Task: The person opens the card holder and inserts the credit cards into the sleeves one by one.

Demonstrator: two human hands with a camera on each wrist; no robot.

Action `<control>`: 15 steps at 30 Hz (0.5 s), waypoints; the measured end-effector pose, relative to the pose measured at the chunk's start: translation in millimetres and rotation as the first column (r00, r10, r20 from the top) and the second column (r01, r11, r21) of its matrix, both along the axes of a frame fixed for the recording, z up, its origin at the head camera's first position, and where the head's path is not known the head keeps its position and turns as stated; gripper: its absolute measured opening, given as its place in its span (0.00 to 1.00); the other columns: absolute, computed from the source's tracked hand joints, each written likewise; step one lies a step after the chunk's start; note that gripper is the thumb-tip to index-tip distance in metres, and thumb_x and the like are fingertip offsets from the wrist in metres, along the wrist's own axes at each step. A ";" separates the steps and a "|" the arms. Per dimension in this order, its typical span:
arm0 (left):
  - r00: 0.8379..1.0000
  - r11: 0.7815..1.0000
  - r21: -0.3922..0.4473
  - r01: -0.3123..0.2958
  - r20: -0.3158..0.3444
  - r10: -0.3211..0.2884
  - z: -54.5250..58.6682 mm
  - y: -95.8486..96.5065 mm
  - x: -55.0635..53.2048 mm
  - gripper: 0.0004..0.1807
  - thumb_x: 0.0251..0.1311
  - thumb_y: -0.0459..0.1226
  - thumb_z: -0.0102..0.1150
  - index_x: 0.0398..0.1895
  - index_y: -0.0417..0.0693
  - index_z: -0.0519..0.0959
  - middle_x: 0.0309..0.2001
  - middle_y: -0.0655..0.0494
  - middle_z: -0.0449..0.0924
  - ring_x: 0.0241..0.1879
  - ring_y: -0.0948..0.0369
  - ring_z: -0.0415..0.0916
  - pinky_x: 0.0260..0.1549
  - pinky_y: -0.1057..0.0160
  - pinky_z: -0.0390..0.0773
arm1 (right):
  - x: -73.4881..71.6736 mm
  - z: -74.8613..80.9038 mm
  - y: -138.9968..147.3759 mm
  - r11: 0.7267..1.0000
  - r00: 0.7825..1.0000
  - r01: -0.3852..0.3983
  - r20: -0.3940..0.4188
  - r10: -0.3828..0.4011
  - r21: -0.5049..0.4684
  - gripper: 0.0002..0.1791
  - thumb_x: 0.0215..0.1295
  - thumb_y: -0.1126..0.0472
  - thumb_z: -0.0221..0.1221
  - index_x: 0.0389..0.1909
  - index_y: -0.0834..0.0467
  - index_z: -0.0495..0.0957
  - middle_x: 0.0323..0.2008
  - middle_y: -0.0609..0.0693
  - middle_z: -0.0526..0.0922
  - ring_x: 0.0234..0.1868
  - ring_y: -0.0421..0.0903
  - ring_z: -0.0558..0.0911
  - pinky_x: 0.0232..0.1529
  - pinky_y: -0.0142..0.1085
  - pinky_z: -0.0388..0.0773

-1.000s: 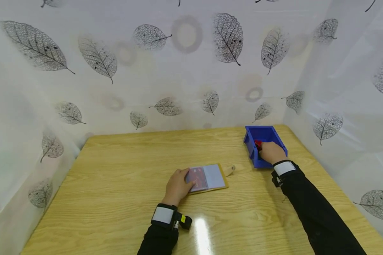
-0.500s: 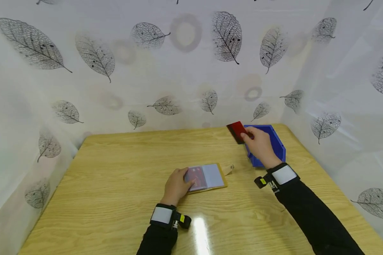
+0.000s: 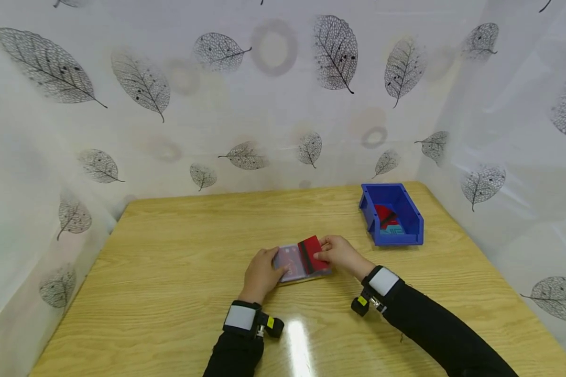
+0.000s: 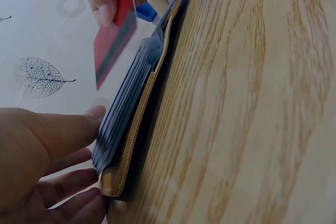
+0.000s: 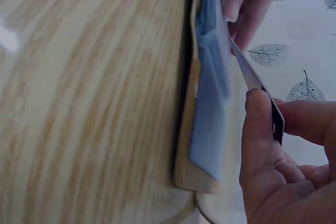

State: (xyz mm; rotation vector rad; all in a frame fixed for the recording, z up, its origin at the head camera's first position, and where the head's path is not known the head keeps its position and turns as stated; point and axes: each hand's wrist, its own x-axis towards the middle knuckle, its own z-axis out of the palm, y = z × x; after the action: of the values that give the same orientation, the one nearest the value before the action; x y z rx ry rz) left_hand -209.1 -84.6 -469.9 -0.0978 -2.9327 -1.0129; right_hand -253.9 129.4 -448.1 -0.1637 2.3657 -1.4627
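Note:
An open card holder (image 3: 289, 263) with clear plastic sleeves and a tan cover (image 4: 137, 129) lies on the table. My left hand (image 3: 260, 273) grips its left edge, thumb on the sleeves. A reddish card shows through the left-hand sleeve. Between thumb and fingers, my right hand (image 3: 343, 255) pinches a red card (image 3: 314, 253) with a dark stripe, tilted over the right-hand sleeve. In the left wrist view that red card (image 4: 116, 43) stands above the stack of sleeves. The right wrist view shows the card (image 5: 252, 74) edge-on, apart from the sleeves.
At the back right of the wooden table (image 3: 179, 235) stands a blue bin (image 3: 398, 240). Inside it lie a red card (image 3: 383, 213) and a light blue card (image 3: 393, 229). A leaf-patterned curtain (image 3: 273, 110) borders the table's back and sides.
My right hand has taken the red card out of the blue bin and brought it left and nearer, over the card holder. The left hand has kept its hold.

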 end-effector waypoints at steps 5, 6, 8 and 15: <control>1.000 1.000 0.001 0.002 -0.004 -0.002 -2.9 -0.7 -1.5 0.30 0.57 0.44 0.69 0.62 0.41 0.76 0.53 0.41 0.77 0.52 0.46 0.76 0.50 0.47 0.75 | 2.1 -2.2 -3.8 1.000 1.000 -0.001 0.018 0.002 -0.023 0.23 0.61 0.72 0.60 0.55 0.76 0.67 0.34 0.56 0.76 0.27 0.41 0.78 0.25 0.36 0.82; 1.000 1.000 0.003 0.003 -0.003 -0.003 -2.9 -0.8 -1.5 0.30 0.57 0.44 0.69 0.62 0.41 0.75 0.53 0.41 0.77 0.52 0.46 0.76 0.51 0.47 0.75 | 2.0 -3.0 -3.9 1.000 1.000 0.001 0.020 -0.001 -0.020 0.22 0.61 0.73 0.60 0.55 0.76 0.67 0.34 0.56 0.77 0.27 0.42 0.79 0.25 0.37 0.82; 1.000 1.000 0.004 0.003 -0.004 -0.003 -2.8 -1.0 -1.5 0.30 0.57 0.44 0.69 0.62 0.41 0.76 0.53 0.41 0.77 0.52 0.46 0.76 0.50 0.47 0.75 | 1.8 -4.2 -4.2 1.000 1.000 0.004 0.024 -0.004 -0.020 0.22 0.61 0.73 0.60 0.55 0.76 0.67 0.34 0.56 0.77 0.27 0.42 0.79 0.25 0.37 0.82; 1.000 1.000 0.006 0.000 -0.009 0.000 -2.2 -1.3 -1.3 0.30 0.56 0.44 0.69 0.61 0.41 0.76 0.53 0.42 0.77 0.52 0.47 0.76 0.50 0.47 0.75 | 1.1 -5.5 -4.2 0.999 1.000 -0.008 0.026 0.010 -0.052 0.22 0.62 0.73 0.60 0.55 0.78 0.67 0.32 0.57 0.79 0.25 0.42 0.79 0.25 0.39 0.83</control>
State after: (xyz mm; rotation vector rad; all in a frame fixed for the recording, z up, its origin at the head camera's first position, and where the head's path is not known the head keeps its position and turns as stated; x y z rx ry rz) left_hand -210.4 -85.8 -472.1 -0.1019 -2.9212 -1.0186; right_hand -252.8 125.2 -453.6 -0.1671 2.3048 -1.5139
